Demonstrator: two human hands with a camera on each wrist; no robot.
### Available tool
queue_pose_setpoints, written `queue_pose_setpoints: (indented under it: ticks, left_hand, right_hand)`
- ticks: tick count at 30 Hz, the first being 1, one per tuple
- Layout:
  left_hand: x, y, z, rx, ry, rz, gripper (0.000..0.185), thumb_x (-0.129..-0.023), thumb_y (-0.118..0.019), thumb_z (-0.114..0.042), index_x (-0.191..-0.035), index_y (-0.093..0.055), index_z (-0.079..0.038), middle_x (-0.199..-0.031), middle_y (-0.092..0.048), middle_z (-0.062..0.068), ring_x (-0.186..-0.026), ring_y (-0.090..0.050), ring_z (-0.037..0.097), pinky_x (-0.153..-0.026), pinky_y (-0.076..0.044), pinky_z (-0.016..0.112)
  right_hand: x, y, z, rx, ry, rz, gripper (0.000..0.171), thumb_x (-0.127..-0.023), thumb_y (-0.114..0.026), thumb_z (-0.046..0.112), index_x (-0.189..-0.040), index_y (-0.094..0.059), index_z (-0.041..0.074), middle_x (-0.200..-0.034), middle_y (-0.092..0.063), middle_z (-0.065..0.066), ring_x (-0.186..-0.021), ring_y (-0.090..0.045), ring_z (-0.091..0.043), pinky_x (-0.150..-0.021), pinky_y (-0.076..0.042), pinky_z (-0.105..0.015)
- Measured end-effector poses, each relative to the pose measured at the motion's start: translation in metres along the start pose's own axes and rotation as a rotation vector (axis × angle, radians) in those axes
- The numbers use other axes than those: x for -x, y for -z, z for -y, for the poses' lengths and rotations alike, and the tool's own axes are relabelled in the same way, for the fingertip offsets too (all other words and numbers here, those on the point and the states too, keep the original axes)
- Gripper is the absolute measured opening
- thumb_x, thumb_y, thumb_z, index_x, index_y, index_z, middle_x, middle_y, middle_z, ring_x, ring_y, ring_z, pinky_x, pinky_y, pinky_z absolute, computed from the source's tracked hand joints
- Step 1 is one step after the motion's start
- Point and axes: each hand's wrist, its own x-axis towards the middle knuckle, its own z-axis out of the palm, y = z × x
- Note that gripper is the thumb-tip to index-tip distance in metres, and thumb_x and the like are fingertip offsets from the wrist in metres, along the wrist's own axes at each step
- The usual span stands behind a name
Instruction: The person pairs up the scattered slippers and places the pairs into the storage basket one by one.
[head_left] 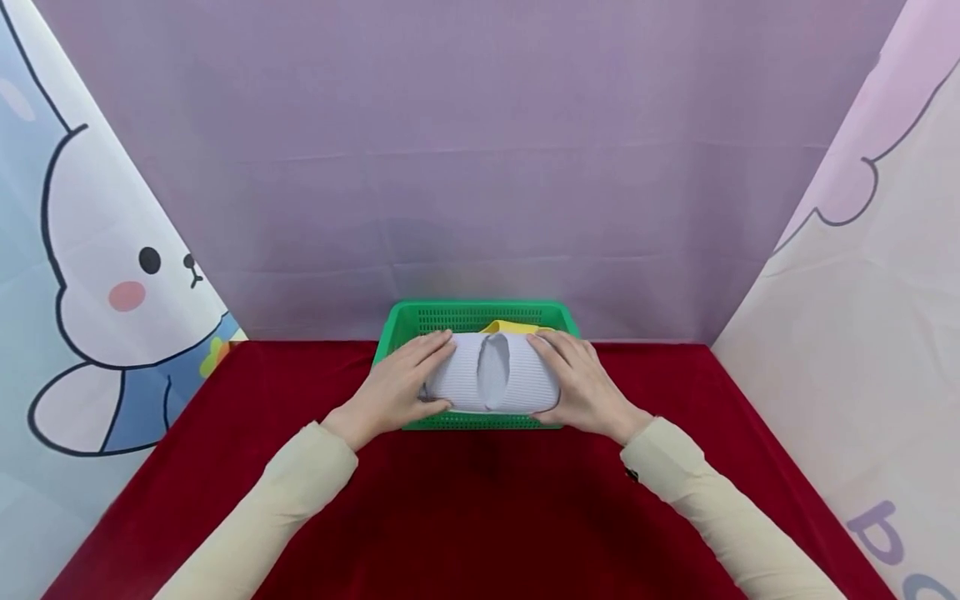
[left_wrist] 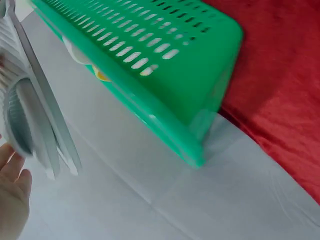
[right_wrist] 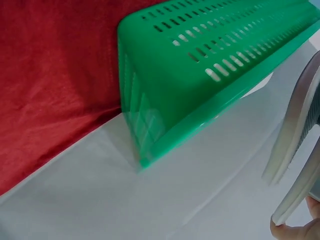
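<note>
Both hands hold a pair of pale lavender-white slippers (head_left: 457, 375) with ribbed uppers, up over a green plastic basket (head_left: 468, 423). My left hand (head_left: 401, 383) grips their left end, thumb on the near side and fingers over the far side. At the right end my right hand (head_left: 588, 387) grips the same way. An oval gap shows between the two ribbed parts. In the left wrist view the slippers (left_wrist: 47, 107) lie with their soles close together, beside a few fingertips. Two thick sole edges (right_wrist: 295, 120) appear in the right wrist view, apart from the basket.
Something yellow (head_left: 517, 327) pokes up inside the basket, behind the slippers; its kind is hidden. The basket stands at the back of a red cloth-covered table (head_left: 480, 508), against a lilac curtain (head_left: 480, 167). Printed cloth panels (head_left: 105, 275) line both sides.
</note>
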Motion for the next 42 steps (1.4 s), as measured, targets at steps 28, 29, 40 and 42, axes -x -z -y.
queue_pose_setpoints:
  ticks: [28,29,40,42]
  left_hand:
    - [0.074,-0.040,0.062,0.909,0.876,0.034,0.068,-0.091,-0.056,-0.030,-0.144,-0.024,-0.003,-0.144,-0.033,0.020,-0.131,-0.036,0.034,-0.101,-0.039,0.046]
    - [0.073,-0.043,0.063,0.929,0.886,0.034,0.068,-0.091,-0.055,-0.028,-0.144,-0.023,-0.002,-0.144,-0.034,0.020,-0.129,-0.038,0.034,-0.101,-0.039,0.046]
    - [0.065,-0.054,0.057,0.994,0.935,-0.035,0.060,-0.093,-0.050,-0.019,-0.144,-0.023,-0.004,-0.139,-0.041,0.019,-0.120,-0.050,0.030,-0.097,-0.044,0.041]
    - [0.065,-0.053,0.057,0.992,0.938,-0.039,0.060,-0.093,-0.050,-0.018,-0.145,-0.023,-0.004,-0.140,-0.041,0.018,-0.121,-0.049,0.030,-0.098,-0.043,0.042]
  right_hand:
    - [0.011,0.020,-0.030,-0.071,-0.096,-0.003,0.104,-0.049,-0.087,0.034,-0.136,-0.038,0.005,-0.130,-0.044,-0.013,-0.119,-0.040,-0.030,-0.095,-0.036,-0.052]
    - [0.010,0.020,-0.031,-0.075,-0.102,0.000,0.103,-0.049,-0.087,0.034,-0.136,-0.038,0.005,-0.130,-0.044,-0.013,-0.119,-0.040,-0.030,-0.095,-0.036,-0.053]
    - [-0.012,0.024,-0.053,-0.148,-0.224,0.081,0.104,-0.053,-0.087,0.030,-0.139,-0.034,0.004,-0.134,-0.040,-0.017,-0.119,-0.039,-0.033,-0.095,-0.037,-0.053]
    - [-0.019,0.020,-0.058,-0.169,-0.256,0.102,0.104,-0.054,-0.087,0.030,-0.140,-0.034,0.006,-0.136,-0.039,-0.017,-0.120,-0.038,-0.033,-0.095,-0.038,-0.052]
